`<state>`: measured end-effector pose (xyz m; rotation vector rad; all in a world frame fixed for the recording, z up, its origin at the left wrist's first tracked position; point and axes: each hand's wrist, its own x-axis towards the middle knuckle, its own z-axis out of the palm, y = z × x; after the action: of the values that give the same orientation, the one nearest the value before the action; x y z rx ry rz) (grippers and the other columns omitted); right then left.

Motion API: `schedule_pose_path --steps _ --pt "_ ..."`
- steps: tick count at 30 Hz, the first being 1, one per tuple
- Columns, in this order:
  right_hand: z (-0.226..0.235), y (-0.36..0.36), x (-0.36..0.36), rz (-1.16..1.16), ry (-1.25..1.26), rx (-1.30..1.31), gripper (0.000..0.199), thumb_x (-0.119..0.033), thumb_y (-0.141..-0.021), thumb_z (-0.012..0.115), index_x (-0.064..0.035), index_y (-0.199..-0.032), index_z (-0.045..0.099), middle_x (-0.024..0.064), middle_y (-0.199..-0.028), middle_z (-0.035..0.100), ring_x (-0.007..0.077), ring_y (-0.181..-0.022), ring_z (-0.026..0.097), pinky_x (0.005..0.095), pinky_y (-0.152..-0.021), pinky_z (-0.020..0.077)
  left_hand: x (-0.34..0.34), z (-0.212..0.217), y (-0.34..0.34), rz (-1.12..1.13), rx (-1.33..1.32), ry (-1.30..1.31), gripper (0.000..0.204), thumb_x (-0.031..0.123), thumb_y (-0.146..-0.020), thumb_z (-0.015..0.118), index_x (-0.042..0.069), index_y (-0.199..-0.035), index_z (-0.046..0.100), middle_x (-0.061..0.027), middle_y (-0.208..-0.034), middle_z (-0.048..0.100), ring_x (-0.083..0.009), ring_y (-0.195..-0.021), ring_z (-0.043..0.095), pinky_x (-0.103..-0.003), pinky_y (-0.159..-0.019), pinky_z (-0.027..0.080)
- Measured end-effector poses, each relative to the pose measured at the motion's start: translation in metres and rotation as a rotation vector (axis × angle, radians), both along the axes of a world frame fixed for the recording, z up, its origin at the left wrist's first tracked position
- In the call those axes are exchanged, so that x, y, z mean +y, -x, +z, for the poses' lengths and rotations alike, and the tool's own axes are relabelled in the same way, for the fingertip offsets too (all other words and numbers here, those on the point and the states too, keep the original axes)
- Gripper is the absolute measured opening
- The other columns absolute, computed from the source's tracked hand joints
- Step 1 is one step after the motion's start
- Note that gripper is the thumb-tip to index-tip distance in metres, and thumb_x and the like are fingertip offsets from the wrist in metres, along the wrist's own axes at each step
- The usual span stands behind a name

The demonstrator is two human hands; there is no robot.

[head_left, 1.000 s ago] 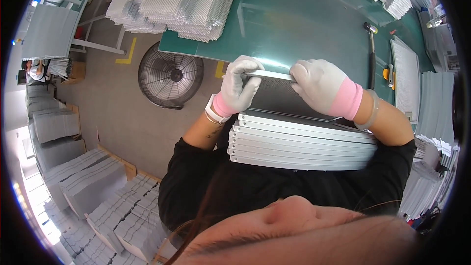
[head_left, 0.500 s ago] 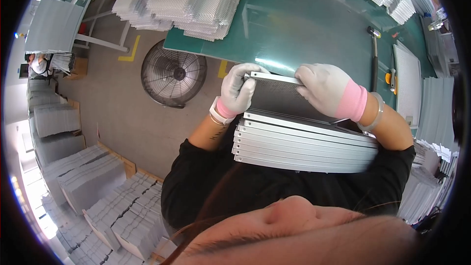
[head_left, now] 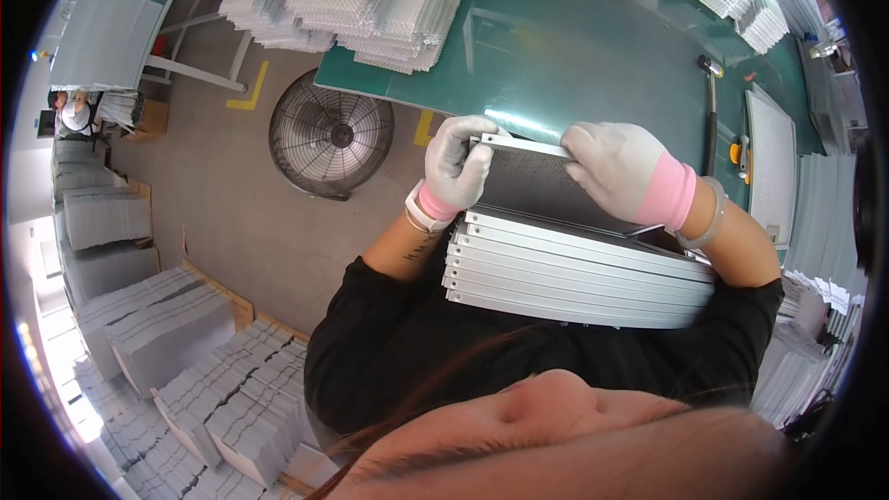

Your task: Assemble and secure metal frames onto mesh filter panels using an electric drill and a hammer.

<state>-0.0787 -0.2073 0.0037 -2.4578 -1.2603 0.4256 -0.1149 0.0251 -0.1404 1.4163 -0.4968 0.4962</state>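
Grey-gloved, pink-cuffed, both my hands sit on the far edge of the top panel (head_left: pixel 546 187), a dark perforated sheet in a pale metal frame.

Head view: my left hand (head_left: pixel 456 167) is curled around the panel's left far corner, fingers clenched over the frame rim. My right hand (head_left: pixel 619 165) is clamped on the right far end, thumb under, as far as I can tell. Holding at both ends keeps the long panel from sagging or twisting.

Panel is tilted up at the far edge; its near edge rests on the stack of framed panels (head_left: pixel 579 273) braced against my chest between my forearms, so my body carries the weight and the fingers stay free for the top piece.

Green worktable (head_left: pixel 593 28) lies just beyond my hands. On it: heaps of mesh sheets (head_left: pixel 361 0) at the far left, a hammer (head_left: pixel 709 111) to the right. Floor fan (head_left: pixel 331 141) stands below the table edge, left of my left wrist. More stacked panels (head_left: pixel 167 333) on the floor at my left.
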Motion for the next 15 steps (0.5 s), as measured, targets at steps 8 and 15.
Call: schedule_pose_path --steps 8,15 --pt "-0.002 0.000 0.008 -0.040 0.085 -0.055 0.016 -0.014 -0.091 0.060 -0.0025 -0.091 0.049 0.0177 -0.081 0.060 0.0388 -0.075 0.061 0.0480 -0.069 0.0482 0.008 0.016 -0.007 -0.227 -0.036 0.009 0.038 -0.008 -0.087 0.048 0.003 -0.123 0.043 -0.0119 -0.101 0.054 -0.0134 -0.082 0.051 -0.027 -0.077 0.045" --pt "-0.003 -0.004 0.008 -0.023 0.074 -0.022 0.019 -0.017 -0.091 0.061 -0.0023 -0.091 0.049 0.0170 -0.078 0.060 0.0391 -0.074 0.060 0.0481 -0.069 0.0479 -0.002 -0.005 -0.004 -0.086 -0.059 0.246 0.031 -0.002 -0.090 0.067 0.002 -0.118 0.053 -0.0119 -0.100 0.060 -0.0145 -0.085 0.060 -0.025 -0.073 0.049"
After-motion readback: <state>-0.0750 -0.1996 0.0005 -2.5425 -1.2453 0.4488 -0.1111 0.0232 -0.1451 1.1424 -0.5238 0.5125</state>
